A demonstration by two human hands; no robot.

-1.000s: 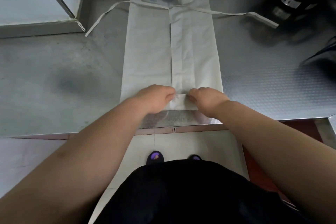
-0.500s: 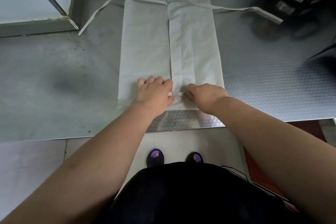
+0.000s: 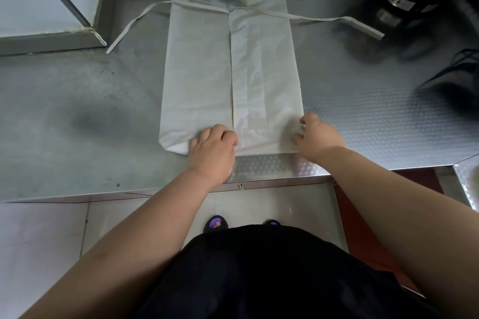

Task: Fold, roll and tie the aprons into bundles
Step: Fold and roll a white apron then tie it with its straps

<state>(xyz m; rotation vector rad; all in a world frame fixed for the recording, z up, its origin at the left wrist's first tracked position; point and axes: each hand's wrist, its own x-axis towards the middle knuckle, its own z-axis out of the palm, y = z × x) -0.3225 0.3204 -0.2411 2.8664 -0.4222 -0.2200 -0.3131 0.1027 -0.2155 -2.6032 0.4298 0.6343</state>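
Observation:
A white apron (image 3: 207, 72) lies folded into a long narrow strip on the steel table (image 3: 375, 116), running away from me. Its two flaps meet along a centre seam. Its waist ties (image 3: 334, 18) spread out to both sides at the far end. The near hem is turned up into a first low roll. My left hand (image 3: 213, 147) presses this rolled hem near the middle, fingers curled over the cloth. At the hem's right corner my right hand (image 3: 315, 134) pinches the fabric.
Black objects (image 3: 420, 8), blurred, sit at the table's far right near one tie end. A raised white block with a metal edge (image 3: 51, 41) fills the far left. The table's front edge (image 3: 259, 185) runs just below my hands. My feet stand on pale floor tiles.
My right hand has slid from the centre seam out to the hem's right corner. The left hand stayed near the middle. The near hem now shows a turned-up roll.

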